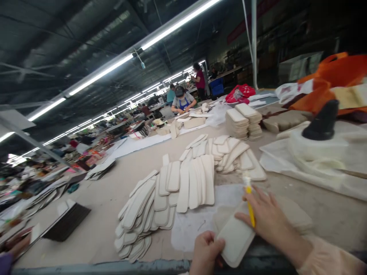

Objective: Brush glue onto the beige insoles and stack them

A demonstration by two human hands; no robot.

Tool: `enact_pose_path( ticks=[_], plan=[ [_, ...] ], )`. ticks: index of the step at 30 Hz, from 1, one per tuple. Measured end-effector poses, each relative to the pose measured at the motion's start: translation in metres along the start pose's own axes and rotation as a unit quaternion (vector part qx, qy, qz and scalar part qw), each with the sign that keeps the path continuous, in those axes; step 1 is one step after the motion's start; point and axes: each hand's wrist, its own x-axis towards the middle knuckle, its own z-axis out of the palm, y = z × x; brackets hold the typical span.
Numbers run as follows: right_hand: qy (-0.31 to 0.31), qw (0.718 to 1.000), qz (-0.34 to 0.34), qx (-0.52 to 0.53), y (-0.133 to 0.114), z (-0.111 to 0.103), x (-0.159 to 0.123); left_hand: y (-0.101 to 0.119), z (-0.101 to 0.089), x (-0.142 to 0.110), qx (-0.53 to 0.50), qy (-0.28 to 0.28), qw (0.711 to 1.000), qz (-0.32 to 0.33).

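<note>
My left hand [205, 251] grips the near end of a pale insole-shaped piece [235, 239] at the table's front edge, thumb on top. My right hand [268, 219] rests on the far side of that same piece, fingers closed around a yellow-handled brush [249, 198] that points away from me. The piece lies partly on a white sheet [195, 225] spread on the beige table [114, 191]. Just beyond the hands, rows of the same pale pieces [183, 185] lie fanned out and overlapping.
More fanned pieces [232, 152] and two tall stacks [243, 121] stand farther back. A black cone-shaped object [323, 122] sits on white cloth at right, orange bags [335, 76] behind. Dark stacked sheets [67, 219] lie at left. Other people work at the far end [182, 100].
</note>
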Motion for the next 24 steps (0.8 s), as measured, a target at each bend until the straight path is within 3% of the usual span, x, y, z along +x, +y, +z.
enact_pose_path(
  ticks=[5, 11, 15, 20, 22, 24],
  plan=[
    [0.047, 0.991, 0.054, -0.114, 0.045, 0.013, 0.008, 0.002, 0.003, 0.000, -0.027, -0.013, 1.000, 0.010],
    [0.080, 0.981, 0.085, -0.156, 0.067, -0.009, 0.013, 0.025, 0.000, -0.001, -0.056, -0.062, 0.996, 0.031],
    [0.118, 0.980, 0.122, -0.106, 0.077, -0.026, 0.017, 0.070, -0.006, -0.013, -0.127, -0.069, 0.986, 0.078],
    [0.164, 0.977, 0.130, -0.033, 0.089, -0.035, 0.019, 0.152, -0.030, -0.030, -0.152, -0.067, 0.973, 0.159],
    [0.176, 0.976, 0.124, -0.016, 0.090, -0.036, 0.018, 0.185, -0.047, -0.028, -0.114, -0.028, 0.971, 0.207],
    [0.179, 0.976, 0.124, -0.005, 0.089, -0.037, 0.017, 0.210, -0.068, -0.016, -0.063, 0.052, 0.962, 0.262]
  ],
)
